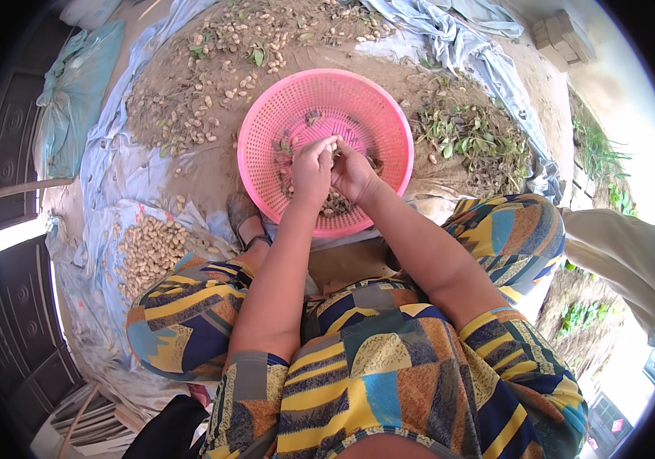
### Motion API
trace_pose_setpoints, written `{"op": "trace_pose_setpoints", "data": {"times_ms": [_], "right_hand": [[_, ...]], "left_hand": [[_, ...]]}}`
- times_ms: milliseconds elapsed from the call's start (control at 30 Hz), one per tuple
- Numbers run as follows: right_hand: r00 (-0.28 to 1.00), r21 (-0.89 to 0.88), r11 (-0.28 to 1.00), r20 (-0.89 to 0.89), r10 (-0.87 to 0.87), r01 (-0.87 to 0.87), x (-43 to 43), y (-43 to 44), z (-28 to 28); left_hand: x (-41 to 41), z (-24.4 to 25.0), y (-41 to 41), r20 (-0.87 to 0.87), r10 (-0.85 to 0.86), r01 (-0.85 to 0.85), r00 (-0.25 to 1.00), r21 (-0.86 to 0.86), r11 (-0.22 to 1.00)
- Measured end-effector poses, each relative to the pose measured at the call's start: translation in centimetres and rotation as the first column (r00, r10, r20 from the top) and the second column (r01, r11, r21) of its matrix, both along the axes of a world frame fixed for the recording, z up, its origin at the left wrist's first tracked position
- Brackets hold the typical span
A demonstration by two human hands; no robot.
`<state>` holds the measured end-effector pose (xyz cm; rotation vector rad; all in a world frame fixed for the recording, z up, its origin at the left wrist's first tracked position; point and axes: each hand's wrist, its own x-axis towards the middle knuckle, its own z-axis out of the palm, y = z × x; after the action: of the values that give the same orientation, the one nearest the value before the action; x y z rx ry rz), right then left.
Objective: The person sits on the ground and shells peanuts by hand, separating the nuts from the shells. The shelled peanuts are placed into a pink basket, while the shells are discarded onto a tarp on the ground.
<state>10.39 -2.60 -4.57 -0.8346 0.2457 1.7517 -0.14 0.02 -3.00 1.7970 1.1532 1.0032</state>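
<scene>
Over a pink plastic basket (253,123) with perforated walls, my two hands meet at the fingertips. A small pale peanut (334,147) shows between the fingers of my left hand (311,171) and my right hand (353,173); the fingers partly hide it. Below them, dry leaves and a few peanuts (336,203) lie on the basket floor. My forearms cover part of the near rim.
Peanuts mixed with soil and leaves (201,109) spread beyond the basket on the left. Green and dry plant debris (471,135) lies at right. A heap of cleaner peanuts (152,246) rests on pale sheeting near my left knee. A teal sack (78,97) stands far left.
</scene>
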Motion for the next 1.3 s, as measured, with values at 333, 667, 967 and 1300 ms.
{"op": "trace_pose_setpoints", "data": {"times_ms": [333, 667, 967, 1300], "right_hand": [[0.995, 0.076, 0.995, 0.091, 0.050, -0.057, 2.0, 0.0, -1.5], [0.954, 0.001, 0.997, 0.292, -0.069, 0.072, -5.6, 6.0, 1.4], [0.688, 0.516, 0.487, 0.664, 0.293, -0.705, -18.2, 6.1, 8.3], [-0.451, -0.530, 0.697, 0.833, 0.321, -0.482, 2.9, 9.3, -7.5]], "left_hand": [[-2.7, -2.6, 0.5, 0.192, 0.199, -0.037, 0.961, -0.623, 0.781], [-6.8, -8.8, -2.0, -0.206, -0.130, -0.021, 0.970, -0.601, 0.799], [-7.0, -10.3, -2.0, -0.206, -0.068, -0.083, 0.976, -0.644, 0.760], [-5.9, -9.1, 1.3, -0.535, -0.017, -0.248, 0.845, -0.420, 0.873]]}}
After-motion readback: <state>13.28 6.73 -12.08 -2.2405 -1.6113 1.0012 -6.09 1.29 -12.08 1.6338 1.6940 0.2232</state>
